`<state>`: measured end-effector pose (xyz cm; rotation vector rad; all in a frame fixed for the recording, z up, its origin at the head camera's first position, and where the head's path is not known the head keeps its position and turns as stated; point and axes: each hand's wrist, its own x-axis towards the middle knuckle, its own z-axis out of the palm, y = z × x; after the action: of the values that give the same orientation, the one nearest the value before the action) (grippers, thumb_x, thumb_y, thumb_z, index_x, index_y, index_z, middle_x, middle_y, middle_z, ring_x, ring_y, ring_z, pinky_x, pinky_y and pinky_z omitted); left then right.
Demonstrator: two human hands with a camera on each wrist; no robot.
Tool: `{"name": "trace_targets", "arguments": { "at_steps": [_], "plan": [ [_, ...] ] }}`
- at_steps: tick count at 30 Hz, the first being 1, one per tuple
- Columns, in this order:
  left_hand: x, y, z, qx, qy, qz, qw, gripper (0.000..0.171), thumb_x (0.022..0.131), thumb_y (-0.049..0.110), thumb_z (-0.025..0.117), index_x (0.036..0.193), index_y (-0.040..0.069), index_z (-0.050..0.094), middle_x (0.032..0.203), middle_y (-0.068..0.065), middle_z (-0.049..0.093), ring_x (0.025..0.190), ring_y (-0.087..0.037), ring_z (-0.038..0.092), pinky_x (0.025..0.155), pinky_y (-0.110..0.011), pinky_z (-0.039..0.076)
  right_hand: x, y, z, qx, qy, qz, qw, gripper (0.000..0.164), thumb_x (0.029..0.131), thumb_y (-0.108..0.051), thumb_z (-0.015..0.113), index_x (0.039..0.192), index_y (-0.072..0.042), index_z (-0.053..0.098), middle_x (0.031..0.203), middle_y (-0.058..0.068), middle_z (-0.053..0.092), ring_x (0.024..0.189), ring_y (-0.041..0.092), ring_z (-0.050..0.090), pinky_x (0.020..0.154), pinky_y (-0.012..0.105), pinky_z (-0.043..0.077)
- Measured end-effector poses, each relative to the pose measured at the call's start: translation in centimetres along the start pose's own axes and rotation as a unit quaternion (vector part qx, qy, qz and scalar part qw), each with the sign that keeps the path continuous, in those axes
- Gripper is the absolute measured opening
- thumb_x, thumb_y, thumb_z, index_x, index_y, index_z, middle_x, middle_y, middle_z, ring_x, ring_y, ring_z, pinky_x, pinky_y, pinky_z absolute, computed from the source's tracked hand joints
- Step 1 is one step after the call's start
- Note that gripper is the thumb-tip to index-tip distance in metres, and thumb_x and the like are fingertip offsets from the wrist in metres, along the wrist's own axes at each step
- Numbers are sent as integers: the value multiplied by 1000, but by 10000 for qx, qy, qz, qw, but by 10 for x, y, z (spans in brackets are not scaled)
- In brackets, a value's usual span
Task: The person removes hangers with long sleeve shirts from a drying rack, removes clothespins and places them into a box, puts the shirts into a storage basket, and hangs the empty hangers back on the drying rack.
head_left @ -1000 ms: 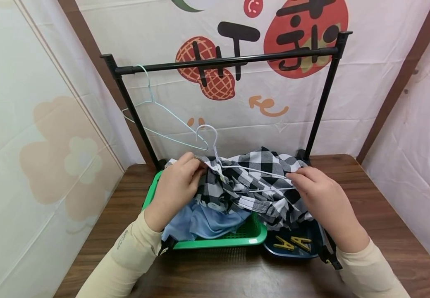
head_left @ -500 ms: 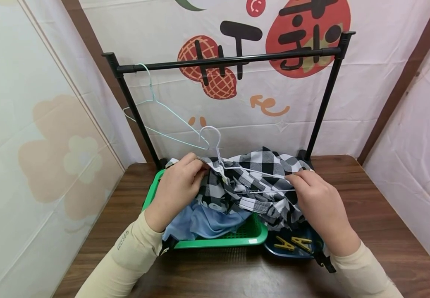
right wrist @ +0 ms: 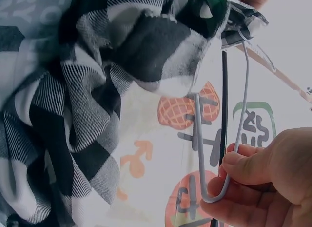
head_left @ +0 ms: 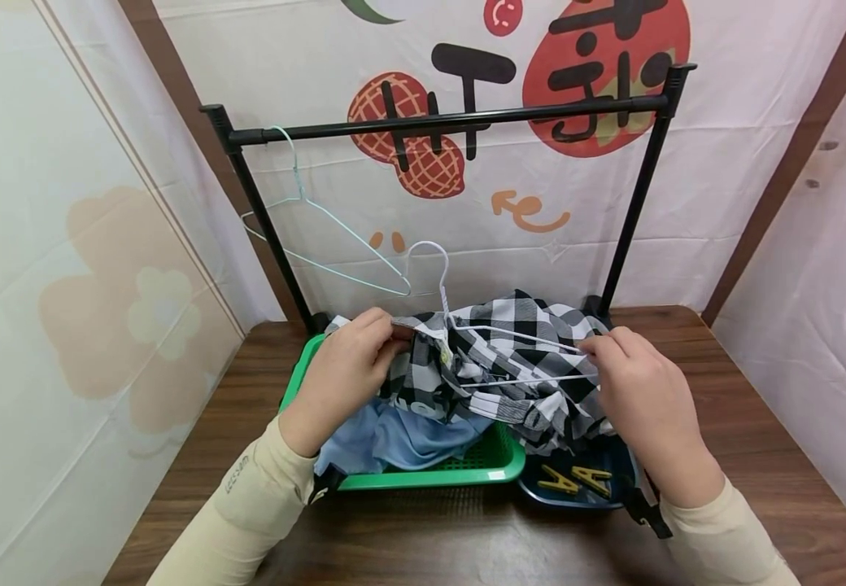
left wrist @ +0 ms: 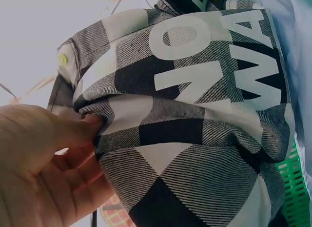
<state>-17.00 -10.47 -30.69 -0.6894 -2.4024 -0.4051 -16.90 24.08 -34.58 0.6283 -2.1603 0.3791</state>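
A black-and-white checked shirt (head_left: 518, 313) lies bunched over the baskets, white lettering printed on it. My left hand (head_left: 350, 370) pinches its edge near the collar, thumb on the cloth in the left wrist view (left wrist: 53, 154). A white wire hanger (head_left: 518, 332) has its left part inside the shirt, that end hidden by cloth; its hook stands up above the collar. My right hand (head_left: 646, 399) pinches the bare right end of the hanger, whose bent corner shows in the right wrist view (right wrist: 212, 197).
A black rack (head_left: 452, 120) stands behind, a light-blue hanger (head_left: 335, 220) on its bar. Under the shirt sit a green basket (head_left: 430, 480) with blue cloth (head_left: 408, 435) and a dark blue basket (head_left: 577, 503) with yellow clips (head_left: 591, 478). The wooden table (head_left: 430, 537) extends in front.
The hanger has shifted right within the collar, its hook moving right with it. My right hand has moved slightly right. My left hand still holds the shirt in nearly the same place.
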Motion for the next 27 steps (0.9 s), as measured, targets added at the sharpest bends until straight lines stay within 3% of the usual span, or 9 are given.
{"name": "trace_targets", "arguments": {
  "at_steps": [6, 13, 27],
  "plan": [
    [-6, -7, -1, -99, -133, -183, 9997, 10, 89, 15, 70, 98, 17, 69, 93, 6, 64, 78, -7, 61, 65, -26, 49, 1, 7, -6, -56, 19, 61, 10000, 18, 83, 10, 62, 94, -3, 68, 82, 8, 59, 75, 23, 58, 57, 39, 52],
    [-12, -16, -3, -118, -138, -239, 9996, 11, 88, 14, 71, 98, 19, 69, 92, 7, 64, 79, -7, 59, 68, -26, 49, 1, 16, -12, -164, 138, 77, 9997, 14, 83, 8, 64, 93, -3, 68, 80, 8, 58, 72, 24, 59, 52, 40, 48],
    [-27, -34, -12, -273, -471, -559, 9969, 14, 87, 14, 71, 99, 20, 69, 98, 9, 64, 87, -6, 60, 74, -29, 52, 1, 26, -20, -281, 281, 302, 9988, 15, 84, 5, 64, 94, -5, 69, 81, 9, 60, 71, 27, 60, 54, 44, 47]
  ]
}}
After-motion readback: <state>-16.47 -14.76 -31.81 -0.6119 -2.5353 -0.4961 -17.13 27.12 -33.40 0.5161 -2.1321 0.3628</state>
